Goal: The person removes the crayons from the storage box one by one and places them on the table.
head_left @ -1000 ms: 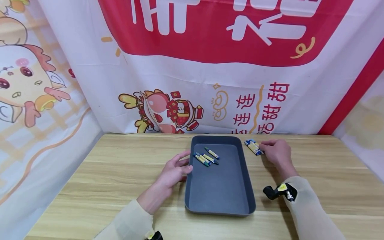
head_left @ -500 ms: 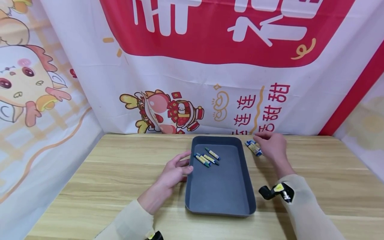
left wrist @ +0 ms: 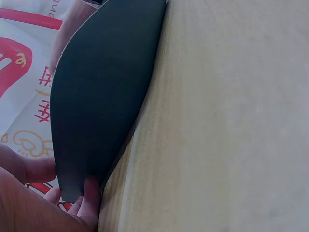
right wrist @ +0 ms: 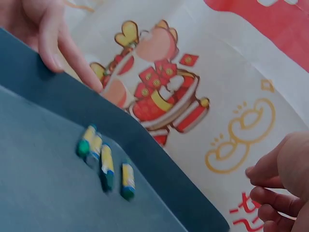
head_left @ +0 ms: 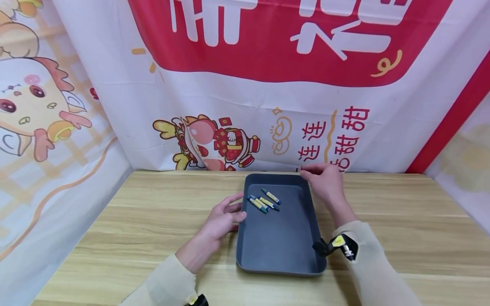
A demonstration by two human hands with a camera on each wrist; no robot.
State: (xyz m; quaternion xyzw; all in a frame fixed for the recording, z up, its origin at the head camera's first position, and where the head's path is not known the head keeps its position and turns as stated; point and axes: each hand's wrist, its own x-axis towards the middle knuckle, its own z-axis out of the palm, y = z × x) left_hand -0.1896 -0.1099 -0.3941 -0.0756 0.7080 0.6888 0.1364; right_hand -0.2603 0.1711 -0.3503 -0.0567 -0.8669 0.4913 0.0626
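A dark grey rectangular tray (head_left: 283,246) lies on the table. My left hand (head_left: 220,221) holds its left side, thumb at the rim and fingers against the outer wall (left wrist: 96,96). Several crayons (head_left: 264,202) in yellow-and-blue wrappers lie inside near the far left; the right wrist view shows their green and dark tips (right wrist: 107,169). My right hand (head_left: 327,182) is above the tray's far right corner, thumb and forefinger pinched together. It appears to hold a crayon, mostly hidden by the fingers. The spot where other crayons lay beside the tray is covered by this hand.
The wooden table (head_left: 160,221) extends to both sides of the tray. A printed white and red cloth (head_left: 214,97) hangs right behind the table's far edge. A black wrist camera (head_left: 333,246) on my right sleeve overlaps the tray's right rim.
My right hand has lifted off the crayons right of the tray and moved left to the tray's far right corner. The left hand, tray and crayons inside have stayed put.
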